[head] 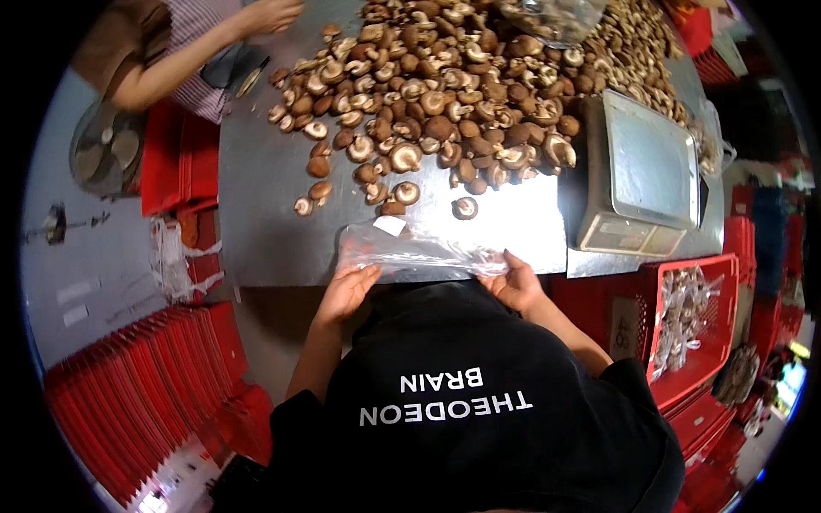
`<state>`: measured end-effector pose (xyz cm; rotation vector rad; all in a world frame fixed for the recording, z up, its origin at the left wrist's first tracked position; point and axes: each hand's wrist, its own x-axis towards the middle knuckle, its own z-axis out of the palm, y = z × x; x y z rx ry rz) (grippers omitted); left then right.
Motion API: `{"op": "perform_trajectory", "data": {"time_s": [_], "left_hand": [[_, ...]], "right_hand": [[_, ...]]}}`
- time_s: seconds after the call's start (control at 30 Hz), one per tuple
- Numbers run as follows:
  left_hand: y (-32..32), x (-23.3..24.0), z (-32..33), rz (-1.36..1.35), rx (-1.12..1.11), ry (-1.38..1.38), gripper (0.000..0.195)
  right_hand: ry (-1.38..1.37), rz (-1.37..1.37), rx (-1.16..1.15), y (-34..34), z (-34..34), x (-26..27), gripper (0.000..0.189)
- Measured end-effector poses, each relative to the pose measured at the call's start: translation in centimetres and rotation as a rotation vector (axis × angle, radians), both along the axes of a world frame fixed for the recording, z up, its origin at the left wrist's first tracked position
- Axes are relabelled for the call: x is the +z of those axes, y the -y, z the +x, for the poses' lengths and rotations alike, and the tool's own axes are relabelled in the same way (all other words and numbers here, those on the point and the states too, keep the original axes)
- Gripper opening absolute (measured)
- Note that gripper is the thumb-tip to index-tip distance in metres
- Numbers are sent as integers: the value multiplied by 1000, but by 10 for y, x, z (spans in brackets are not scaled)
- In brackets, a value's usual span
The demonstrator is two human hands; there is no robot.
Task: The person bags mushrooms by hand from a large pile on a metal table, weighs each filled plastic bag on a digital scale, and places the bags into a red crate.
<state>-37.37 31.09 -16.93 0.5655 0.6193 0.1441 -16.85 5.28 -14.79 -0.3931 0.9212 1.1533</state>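
Note:
A clear plastic bag point(417, 253) with a small white label lies flat at the near edge of the metal table point(269, 243). My left hand point(349, 292) pinches its left end, and my right hand point(514, 282) grips the bunched right end. Just beyond the bag, a single mushroom point(465, 208) rests stem side up. A large pile of brown-capped shiitake mushrooms point(439, 127) covers the far part of the table, its loose front edge close to the bag.
A weighing scale point(654, 167) stands at the right. Below it, a red crate point(728, 314) holds bagged mushrooms. Across the table at the upper left is another person's arm point(186, 61), near scissors or a similar tool point(253, 78). Stacked red crates point(141, 385) stand at the lower left.

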Motion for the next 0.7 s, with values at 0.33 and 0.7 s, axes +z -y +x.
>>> {"op": "perform_trajectory", "data": {"time_s": [0.33, 0.7], "left_hand": [[-47, 21, 198, 167, -353, -301, 33], [-12, 18, 313, 246, -458, -317, 47]], "right_hand": [[304, -285, -291, -24, 54, -31, 36], [860, -872, -405, -49, 156, -13, 47]]}}
